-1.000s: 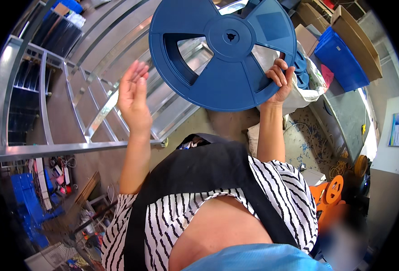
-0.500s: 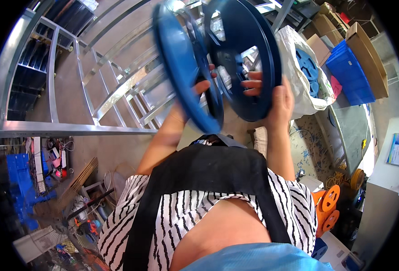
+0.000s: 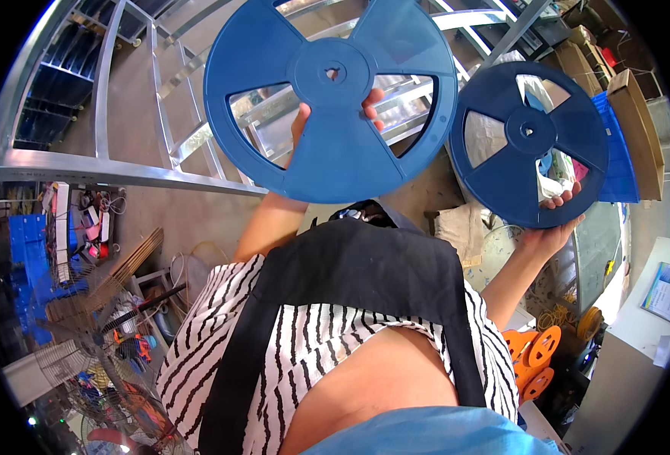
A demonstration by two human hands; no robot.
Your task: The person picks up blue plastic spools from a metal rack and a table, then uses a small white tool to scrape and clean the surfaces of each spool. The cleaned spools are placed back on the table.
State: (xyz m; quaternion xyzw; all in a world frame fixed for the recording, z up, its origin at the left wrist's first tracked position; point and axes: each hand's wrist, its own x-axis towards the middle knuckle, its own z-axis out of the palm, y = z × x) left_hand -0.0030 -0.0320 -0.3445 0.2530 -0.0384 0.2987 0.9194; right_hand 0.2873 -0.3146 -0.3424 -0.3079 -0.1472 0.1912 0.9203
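A large blue plastic reel with three window-like cutouts faces me, held up in front of my chest. Behind it, my left hand is closed on the spoke, with thumb and fingertips showing through two of the cutouts. Farther right, a darker blue reel is held apart from the first one. My right hand grips its lower rim, fingertips curling through the lower cutout. The palms of both hands are largely hidden by the reels.
A metal rack frame stands ahead and left. Beyond the right reel are a white sack, a blue bin and a cardboard box. Orange reels sit low right, near a white cabinet. A wire fan stands lower left.
The two reels, close together and tilted before, have moved apart. My left hand has turned its reel face-on; my right hand has carried the other out to the right.
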